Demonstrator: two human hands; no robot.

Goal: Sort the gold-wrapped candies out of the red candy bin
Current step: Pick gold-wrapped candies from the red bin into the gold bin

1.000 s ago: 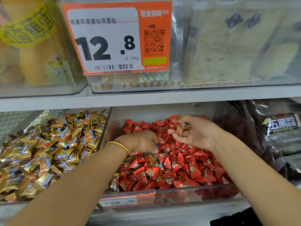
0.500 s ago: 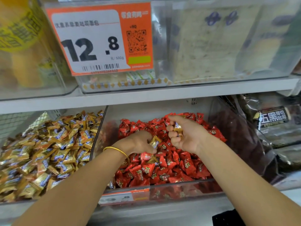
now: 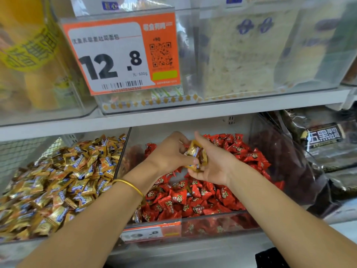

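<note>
A small bunch of gold-wrapped candies is up in the air over the red candy bin, right between the two hands. Their wrappers are shiny and crinkly. They are gold, and some have a bit of blue and white on them.

The right hand has a half-closed grip. Its fingers curl up under the bunch like a little cup, and its thumb sticks up. The left hand has a tighter grip. Its thumb and fingertips pinch the candies on the left side of the bunch. The two hands meet around the candies.

Under both grips is a pile of red candies. They are small puffy packs with a white picture on each one. They fill the bin, which is clear, hard plastic with an orange price label on its front. One stray gold candy sits low under the left wrist, at the bin's front left corner. A thin gold bangle goes round that wrist.

To the left of the left grip is a clear bin heaped with more gold candy packs. Above the grips is a white shelf, and a big orange and white price tag there says 12.8. To the right of the right grip are dark, shiny bags.
</note>
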